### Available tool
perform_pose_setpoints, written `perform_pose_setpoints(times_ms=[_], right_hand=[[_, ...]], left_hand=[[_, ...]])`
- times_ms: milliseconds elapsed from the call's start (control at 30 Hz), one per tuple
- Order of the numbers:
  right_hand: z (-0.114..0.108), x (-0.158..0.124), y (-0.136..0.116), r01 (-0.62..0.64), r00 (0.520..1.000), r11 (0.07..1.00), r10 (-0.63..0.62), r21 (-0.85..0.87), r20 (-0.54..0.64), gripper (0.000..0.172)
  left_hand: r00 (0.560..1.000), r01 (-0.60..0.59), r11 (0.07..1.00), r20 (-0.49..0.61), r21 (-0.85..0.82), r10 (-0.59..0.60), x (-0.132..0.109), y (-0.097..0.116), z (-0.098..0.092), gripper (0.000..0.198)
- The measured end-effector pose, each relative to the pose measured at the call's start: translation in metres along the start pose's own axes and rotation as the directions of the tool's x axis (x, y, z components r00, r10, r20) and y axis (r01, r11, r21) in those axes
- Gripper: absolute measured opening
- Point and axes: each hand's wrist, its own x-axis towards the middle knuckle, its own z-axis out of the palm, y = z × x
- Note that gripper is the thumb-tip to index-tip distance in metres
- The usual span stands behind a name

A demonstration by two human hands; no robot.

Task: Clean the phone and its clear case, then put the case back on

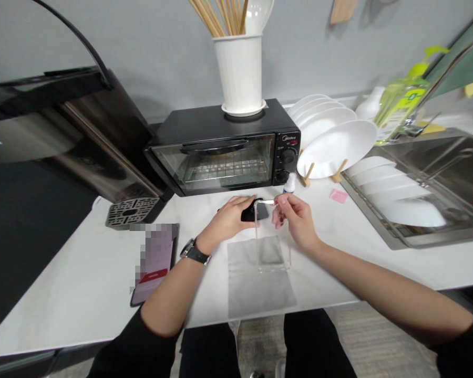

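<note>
Left hand (230,219) grips black smartphone (247,212) on tabletop (208,296), beyond grey cloth (256,296); right hand's (294,216) fingers pinch clear phone case (257,241) near its upper edge. Step appears to be positioning case by phone; next move likely calls for aligning edges.

The black phone (261,212) lies partly hidden, the clear case (273,253) overlaps it in my view, and a slim white stick (265,201) points sideways near both.
</note>
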Motion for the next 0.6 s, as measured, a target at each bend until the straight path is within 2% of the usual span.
perform_pose_setpoints(times_ms=[267,400,500,533,600], right_hand=[[0.003,0.001,0.006,-0.072,0.994,0.997,0.075,-0.037,0.082,0.048],[0.006,0.0,0.009,-0.103,0.986,0.993,0.11,-0.064,0.126,0.051],[0.008,0.0,0.008,-0.116,0.982,0.992,0.122,-0.05,0.142,0.053],[0.008,-0.001,0.007,-0.135,0.98,0.99,0.139,-0.041,0.143,0.055],[0.006,-0.003,0.004,-0.209,0.967,0.978,0.211,-0.028,0.141,0.058]], left_hand=[[1.0,-0.012,1.0,-0.013,-0.013,0.012,-0.001,-0.008,0.006,0.09],[0.998,-0.062,0.998,-0.018,-0.002,0.062,0.002,-0.011,-0.002,0.091],[0.988,-0.075,0.997,-0.135,-0.027,0.071,0.0,0.0,-0.022,0.065],[0.978,-0.047,0.998,-0.206,-0.034,0.039,-0.005,0.008,-0.029,0.055],[0.935,0.041,0.994,-0.347,-0.104,-0.075,-0.024,0.033,-0.041,0.049]])
